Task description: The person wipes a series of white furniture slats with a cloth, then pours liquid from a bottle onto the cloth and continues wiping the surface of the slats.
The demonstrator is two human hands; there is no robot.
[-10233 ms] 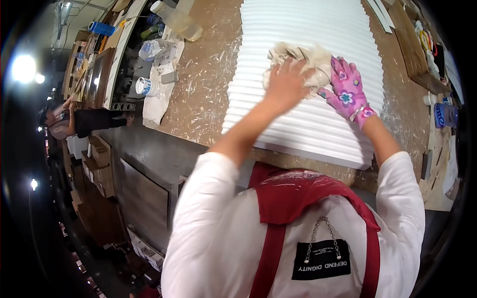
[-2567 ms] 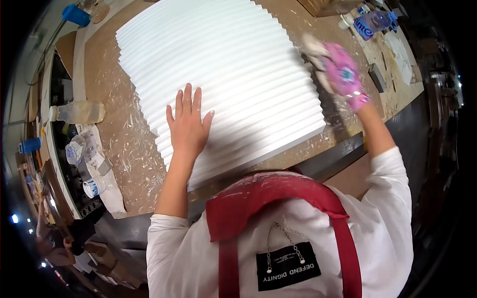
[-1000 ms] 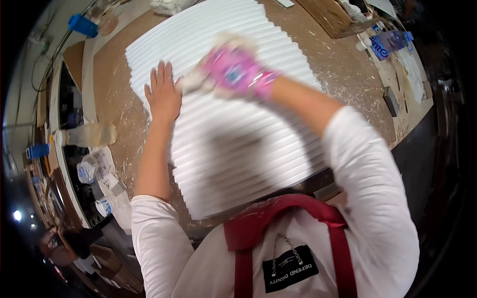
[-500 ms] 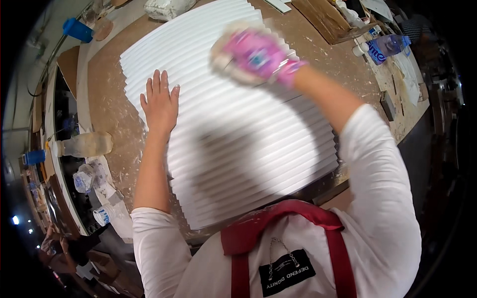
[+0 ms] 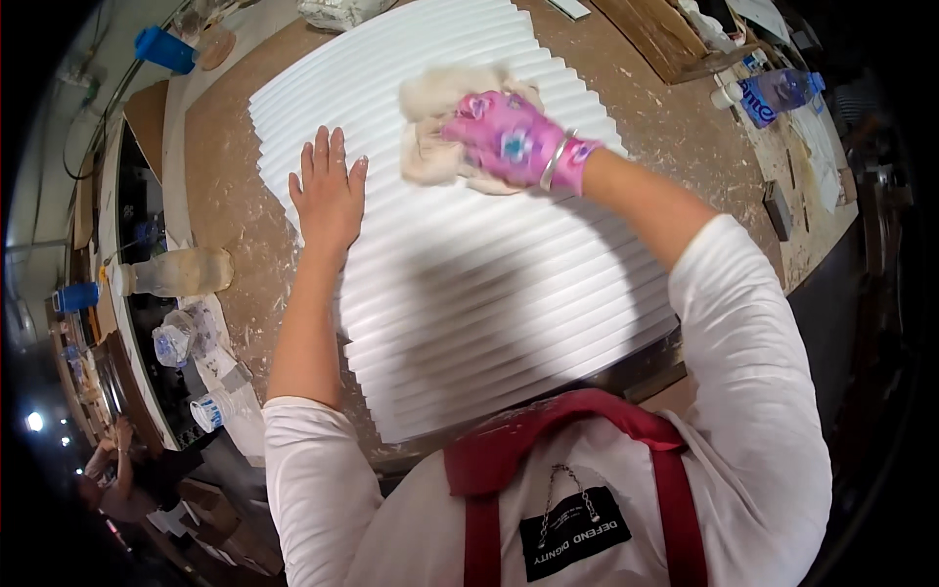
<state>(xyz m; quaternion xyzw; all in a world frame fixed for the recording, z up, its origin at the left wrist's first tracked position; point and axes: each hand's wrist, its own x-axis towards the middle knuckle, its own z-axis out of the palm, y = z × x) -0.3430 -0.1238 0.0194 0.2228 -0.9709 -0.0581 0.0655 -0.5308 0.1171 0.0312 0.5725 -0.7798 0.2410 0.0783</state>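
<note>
Ribbed white panel [image 5: 548, 264] lies flat on the brown surface [image 5: 225, 176], beneath both hands. On its upper half, a cream cloth [image 5: 427, 147] hides some ribs, grasped under the curled fingers of the right hand [image 5: 518, 145], gloved in flowered pink; the left hand [image 5: 330, 201] lies near the left edge, bare fingers spread. Lettering marks a black chest patch [image 5: 577, 536] and a bottle [image 5: 787, 90] at right. Left, a cloudy bottle [image 5: 186, 272]; right, a small grey block [image 5: 778, 210].

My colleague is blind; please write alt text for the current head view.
A pink-gloved right hand holds a cream cloth on a ridged white panel; the bare left hand rests flat near its left edge. A scuffed brown table lies beneath.
</note>
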